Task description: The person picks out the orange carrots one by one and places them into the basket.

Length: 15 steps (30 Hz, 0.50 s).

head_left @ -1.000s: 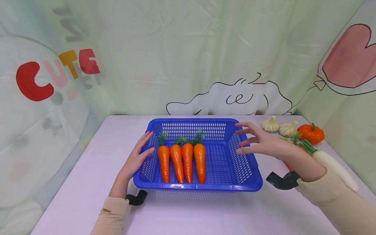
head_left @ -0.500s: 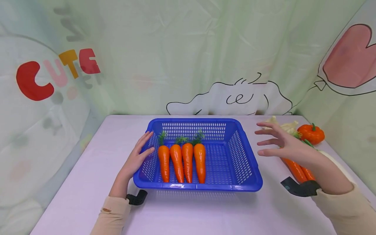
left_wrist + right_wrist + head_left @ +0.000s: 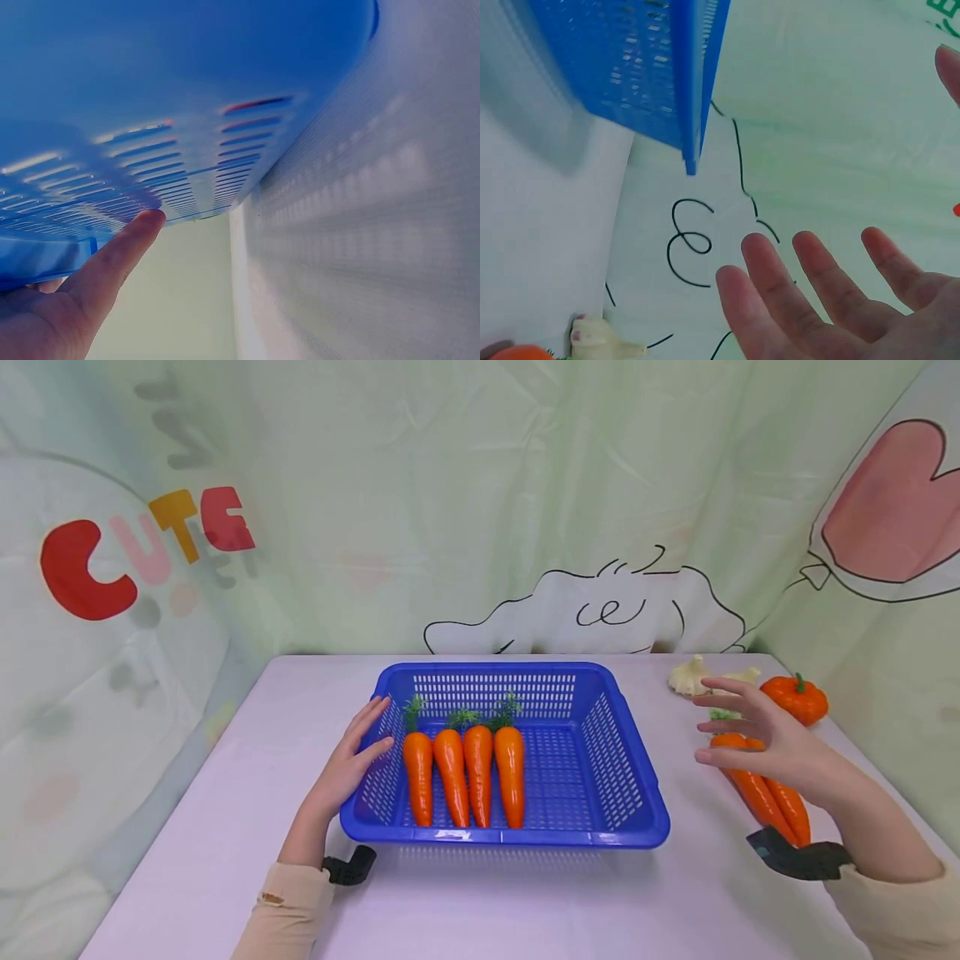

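Observation:
A blue plastic basket [image 3: 626, 837] stands on the table, with several orange carrots [image 3: 478, 772] lying side by side in its left half, green tops toward the back. My left hand [image 3: 343, 775] lies along the basket's left rim, fingers extended. In the left wrist view, a straight digit [image 3: 124, 255] reaches the slotted outer wall. To the right of the basket, my right hand [image 3: 783, 750] is raised with fingers spread and nothing in them. It overlaps the carrots [image 3: 759, 797] lying on the table there.
Two garlic bulbs, the nearer-left garlic [image 3: 688, 677] plain to see and the other partly behind my fingers, sit at the back right. Beside them is an orange pumpkin [image 3: 797, 697]. A printed curtain [image 3: 480, 510] hangs behind the table [image 3: 480, 902].
My right hand has moved right, from the basket's right rim to over the carrots on the table, and its forearm now hides the white radish. My left hand and the basket have stayed put.

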Each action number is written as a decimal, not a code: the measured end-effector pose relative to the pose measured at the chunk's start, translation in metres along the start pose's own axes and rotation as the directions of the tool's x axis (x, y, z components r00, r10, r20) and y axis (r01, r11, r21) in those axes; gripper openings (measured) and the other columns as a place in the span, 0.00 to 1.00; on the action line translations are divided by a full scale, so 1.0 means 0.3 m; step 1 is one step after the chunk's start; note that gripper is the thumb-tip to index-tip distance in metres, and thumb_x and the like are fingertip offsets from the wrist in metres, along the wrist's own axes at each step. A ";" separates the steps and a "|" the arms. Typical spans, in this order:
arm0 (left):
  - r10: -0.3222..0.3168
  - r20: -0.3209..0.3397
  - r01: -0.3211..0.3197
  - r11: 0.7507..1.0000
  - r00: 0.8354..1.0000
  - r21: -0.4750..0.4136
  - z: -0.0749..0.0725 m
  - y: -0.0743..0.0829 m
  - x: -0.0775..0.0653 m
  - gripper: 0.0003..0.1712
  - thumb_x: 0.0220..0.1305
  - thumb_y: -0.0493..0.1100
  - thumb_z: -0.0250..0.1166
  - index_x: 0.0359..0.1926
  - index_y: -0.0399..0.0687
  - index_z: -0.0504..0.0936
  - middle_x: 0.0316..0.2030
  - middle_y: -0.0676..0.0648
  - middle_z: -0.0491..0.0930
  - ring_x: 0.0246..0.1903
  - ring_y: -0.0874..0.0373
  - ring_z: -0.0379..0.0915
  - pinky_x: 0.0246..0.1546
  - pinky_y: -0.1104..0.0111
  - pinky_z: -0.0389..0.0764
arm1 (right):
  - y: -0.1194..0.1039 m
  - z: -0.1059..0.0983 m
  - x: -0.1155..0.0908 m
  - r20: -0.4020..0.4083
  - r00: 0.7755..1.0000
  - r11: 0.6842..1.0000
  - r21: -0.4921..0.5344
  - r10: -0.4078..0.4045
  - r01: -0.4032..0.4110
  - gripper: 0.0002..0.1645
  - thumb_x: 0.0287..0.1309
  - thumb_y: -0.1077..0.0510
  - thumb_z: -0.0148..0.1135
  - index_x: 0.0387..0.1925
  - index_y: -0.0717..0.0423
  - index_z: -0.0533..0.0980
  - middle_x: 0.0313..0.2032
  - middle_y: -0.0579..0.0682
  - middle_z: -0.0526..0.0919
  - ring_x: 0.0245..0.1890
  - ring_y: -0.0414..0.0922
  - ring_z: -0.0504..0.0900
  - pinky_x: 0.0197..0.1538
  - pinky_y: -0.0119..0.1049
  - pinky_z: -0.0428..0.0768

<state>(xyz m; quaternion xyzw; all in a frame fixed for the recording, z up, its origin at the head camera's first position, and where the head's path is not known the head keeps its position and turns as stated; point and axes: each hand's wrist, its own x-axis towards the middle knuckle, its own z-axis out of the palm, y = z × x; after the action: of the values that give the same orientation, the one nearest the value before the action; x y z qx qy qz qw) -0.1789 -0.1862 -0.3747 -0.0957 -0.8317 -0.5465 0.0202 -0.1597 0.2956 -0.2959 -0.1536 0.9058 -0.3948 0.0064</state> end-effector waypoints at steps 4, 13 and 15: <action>0.007 0.001 -0.007 1.000 1.000 -0.003 0.001 0.002 -0.002 0.32 0.65 0.45 0.52 0.69 0.55 0.55 0.70 0.49 0.44 0.69 0.46 0.35 0.59 0.37 0.41 | 0.039 -0.005 -0.014 -0.052 0.999 1.000 -0.014 -0.013 0.012 0.51 0.50 0.62 0.66 0.68 0.46 0.47 0.59 0.67 0.60 0.44 0.26 0.71 0.37 0.53 0.79; -0.001 0.001 0.001 1.000 1.000 -0.006 -0.001 0.004 -0.003 0.32 0.65 0.44 0.52 0.69 0.56 0.55 0.70 0.49 0.44 0.69 0.46 0.35 0.59 0.37 0.41 | 0.139 -0.014 -0.032 -0.120 0.993 1.000 0.013 -0.005 0.006 0.49 0.51 0.63 0.64 0.68 0.46 0.48 0.51 0.37 0.64 0.41 0.20 0.68 0.34 0.25 0.78; -0.002 0.000 0.002 1.000 1.000 -0.004 -0.001 0.005 -0.003 0.32 0.65 0.45 0.52 0.69 0.56 0.55 0.70 0.49 0.44 0.69 0.47 0.36 0.59 0.37 0.42 | 0.157 -0.013 -0.034 -0.132 0.991 1.000 0.024 0.005 -0.002 0.48 0.52 0.63 0.64 0.68 0.48 0.47 0.51 0.40 0.64 0.40 0.19 0.68 0.33 0.22 0.76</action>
<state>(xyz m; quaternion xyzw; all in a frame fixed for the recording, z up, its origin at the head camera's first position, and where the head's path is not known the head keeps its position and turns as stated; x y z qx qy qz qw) -0.1778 -0.1860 -0.3734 -0.0950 -0.8308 -0.5481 0.0196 -0.1634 0.3314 -0.3281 -0.1254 0.8999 -0.4147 -0.0508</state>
